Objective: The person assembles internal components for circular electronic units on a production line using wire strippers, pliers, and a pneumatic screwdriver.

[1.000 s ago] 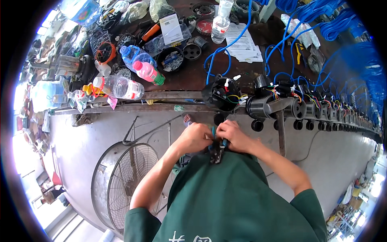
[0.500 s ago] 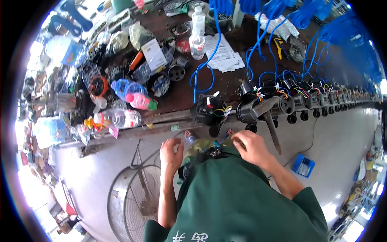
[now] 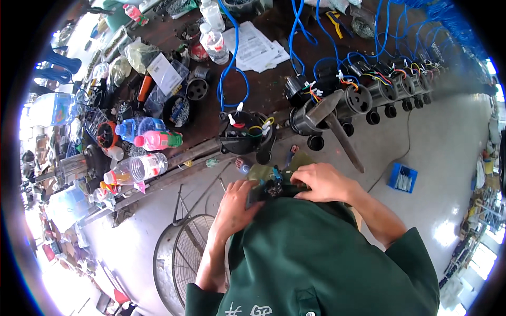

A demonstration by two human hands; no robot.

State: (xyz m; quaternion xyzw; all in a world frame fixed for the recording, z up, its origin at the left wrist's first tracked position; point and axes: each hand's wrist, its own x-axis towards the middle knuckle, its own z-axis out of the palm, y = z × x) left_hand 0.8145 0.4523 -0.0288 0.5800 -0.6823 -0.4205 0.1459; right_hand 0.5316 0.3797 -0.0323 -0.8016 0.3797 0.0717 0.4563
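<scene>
At my waist, my left hand (image 3: pixel 235 206) reaches the left side of a dark bundle (image 3: pixel 274 187) with a blue bit on top. Its thumb and fingers are apart, and the thumb looks slightly blurred. On the other side, my right hand (image 3: pixel 322 182) is by the hem of my green shirt (image 3: pixel 316 237), thumb apart from the bent fingers. Neither hand plainly holds anything. Ahead, at the bench edge, sits a black motor housing (image 3: pixel 244 138) with white wire caps and coloured wires. A hammer (image 3: pixel 345 143) rests over a cylindrical housing (image 3: pixel 303 121) to its right.
More black housings (image 3: pixel 358 100) line the bench edge to the right, with blue cables behind. Plastic bottles (image 3: pixel 158 139), paper sheets (image 3: pixel 256 47) and bowls of small parts cover the bench. A large fan (image 3: pixel 171 258) stands lower left; a blue crate (image 3: pixel 402 178) is on the floor.
My left hand has moved right and inward to the dark bundle at my waist. My right hand has shifted slightly left. The view has turned, so the bench appears further left and higher.
</scene>
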